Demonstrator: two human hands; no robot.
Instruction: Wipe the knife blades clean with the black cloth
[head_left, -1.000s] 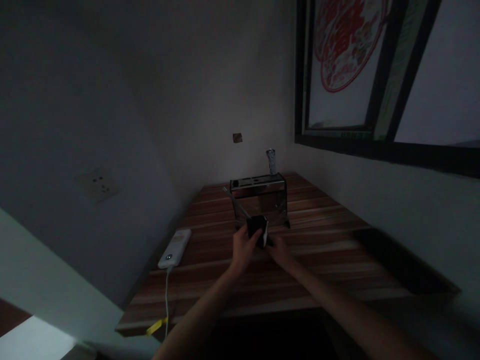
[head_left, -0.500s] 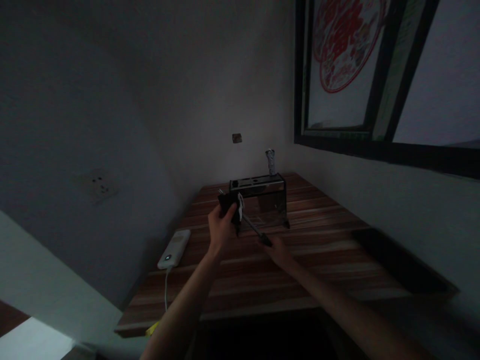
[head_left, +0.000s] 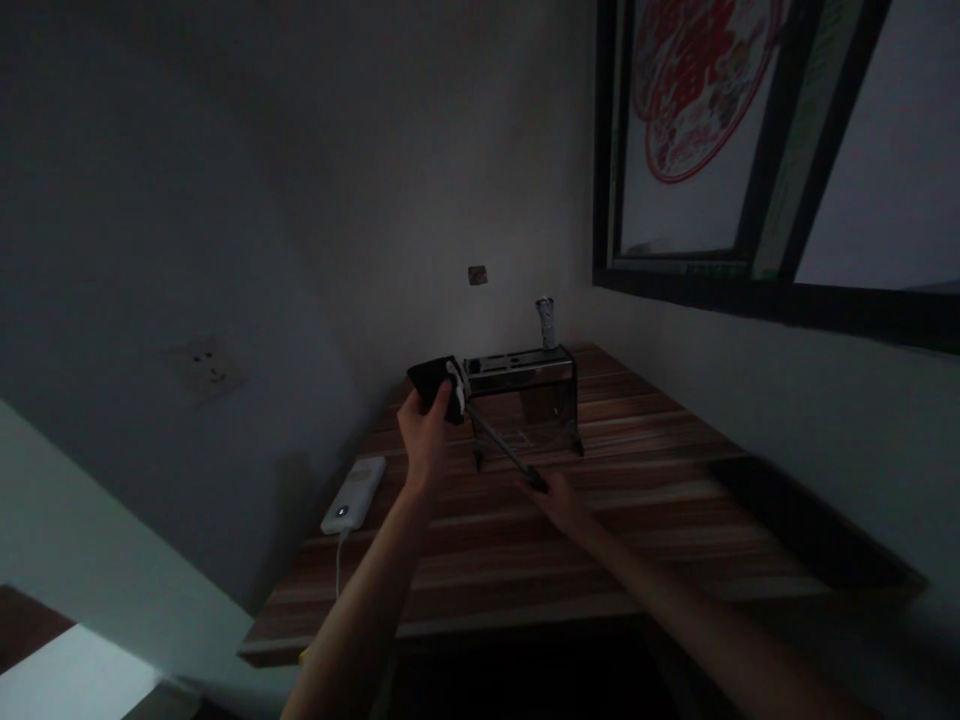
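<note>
My left hand [head_left: 424, 430] is closed on a dark, folded piece that looks like a black cloth [head_left: 431, 378] with a white edge on its right side. In my right hand [head_left: 556, 500] is the black handle of a slim metal rod [head_left: 496, 438], which slants up and left. Its far end reaches the right edge of the cloth, and whether it touches is too dark to tell. Just behind stands a holder [head_left: 521, 368] with a slotted dark top and clear sides. A silvery handle [head_left: 547, 322] sticks up from its right end.
A wood-striped table [head_left: 480, 590] fills the corner between walls. To the left lies a white power bank [head_left: 355, 495] with a white cable. A long dark flat object [head_left: 814, 520] lies along the right edge. A wall socket [head_left: 208, 368] is on the left, a dark-framed window [head_left: 697, 180] on the right.
My left hand has moved up and left with the cloth, towards the rod's far end. The rod's tip, earlier poking out past the cloth, no longer shows there. My right hand has hardly moved.
</note>
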